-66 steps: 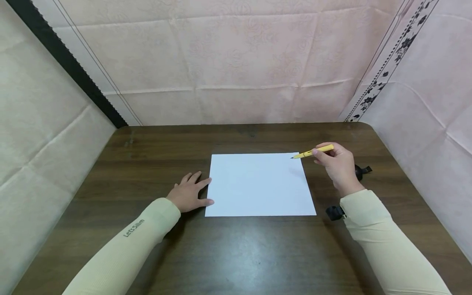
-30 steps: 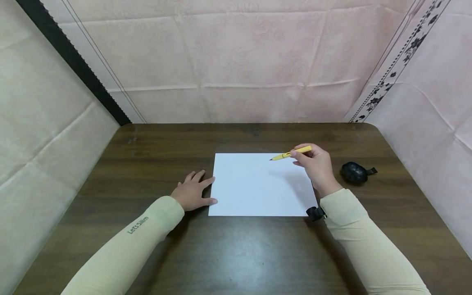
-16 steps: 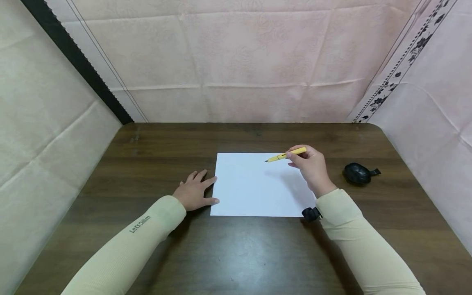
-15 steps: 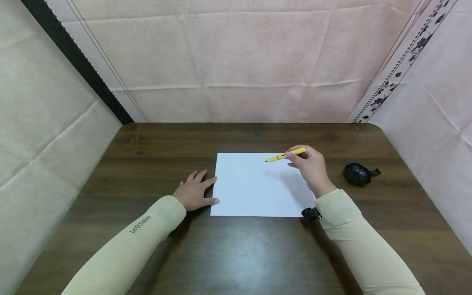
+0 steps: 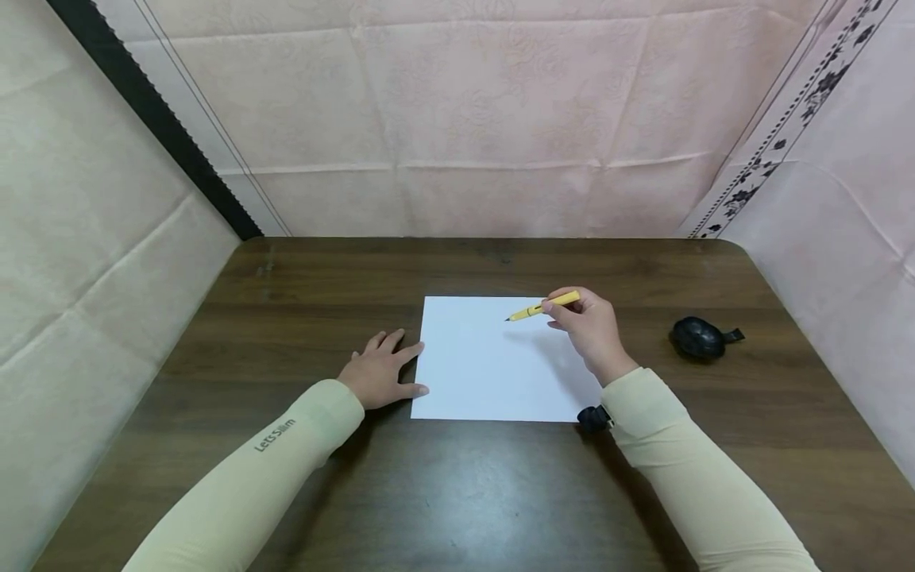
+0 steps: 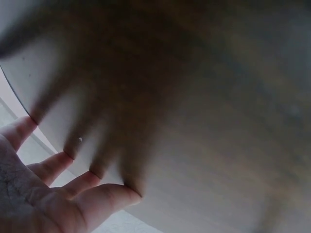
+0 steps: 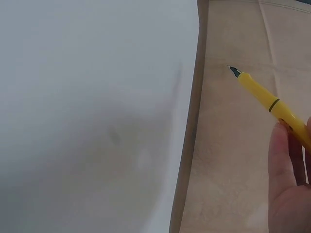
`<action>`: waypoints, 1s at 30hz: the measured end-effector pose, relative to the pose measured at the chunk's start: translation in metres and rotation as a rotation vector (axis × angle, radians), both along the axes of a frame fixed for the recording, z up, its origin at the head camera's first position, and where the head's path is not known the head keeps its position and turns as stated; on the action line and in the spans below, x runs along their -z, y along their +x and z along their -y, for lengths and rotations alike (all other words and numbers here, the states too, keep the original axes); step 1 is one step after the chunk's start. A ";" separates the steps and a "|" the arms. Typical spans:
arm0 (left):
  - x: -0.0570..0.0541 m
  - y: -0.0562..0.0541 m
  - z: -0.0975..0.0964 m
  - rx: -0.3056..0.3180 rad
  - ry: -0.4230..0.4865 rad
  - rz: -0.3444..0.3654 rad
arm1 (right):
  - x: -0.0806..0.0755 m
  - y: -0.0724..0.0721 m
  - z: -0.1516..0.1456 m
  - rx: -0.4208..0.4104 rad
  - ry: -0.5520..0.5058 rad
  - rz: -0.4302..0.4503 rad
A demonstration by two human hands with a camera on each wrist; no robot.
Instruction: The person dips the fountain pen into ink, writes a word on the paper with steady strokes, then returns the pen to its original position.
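Head view: white sheet of paper lies flat at the centre of the frame, on a brown wood-grain table. No marks seen on its visible part.

Left hand, left of centre: fingers spread, grasping nothing. Thumb tip rests on the sheet's left edge; index fingertip at the same edge, higher up; remaining fingers over the table. Left wrist view: palm and fingers at lower left, fingertips against a surface, dark blur around them.

Right hand, right of centre: pinches a yellow pen between thumb and fingers. Pen tilted, dark tip toward the left, over the upper middle of the sheet. Soft shadow on the paper below. Right wrist view: pen and fingers at the right; tip set against beige cloth, apart from the pale surface filling the left half.

Black rounded object with a short tab: on the table, right side of frame, well apart from the paper; identity unclear. Black device at the right cuff, overlapping the sheet's lower right corner in view.

Pale green sleeves on both arms; lettering on the left one. Pale cloth spans the top.
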State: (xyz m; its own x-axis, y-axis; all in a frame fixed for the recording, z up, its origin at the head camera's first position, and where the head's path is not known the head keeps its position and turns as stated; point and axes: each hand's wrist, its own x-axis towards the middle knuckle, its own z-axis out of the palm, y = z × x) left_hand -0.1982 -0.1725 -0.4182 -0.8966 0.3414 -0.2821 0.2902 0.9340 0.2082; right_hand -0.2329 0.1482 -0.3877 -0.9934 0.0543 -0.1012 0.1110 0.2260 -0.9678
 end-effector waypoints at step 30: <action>-0.002 0.000 -0.002 -0.011 -0.008 0.006 | 0.011 -0.011 0.021 -0.042 0.089 0.037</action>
State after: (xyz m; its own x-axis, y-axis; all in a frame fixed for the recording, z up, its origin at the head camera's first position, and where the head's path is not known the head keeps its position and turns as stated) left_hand -0.1980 -0.1705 -0.4164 -0.8985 0.3292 -0.2903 0.2785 0.9388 0.2025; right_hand -0.2441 0.1271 -0.3991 -0.9907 0.0232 -0.1343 0.1347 0.3159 -0.9392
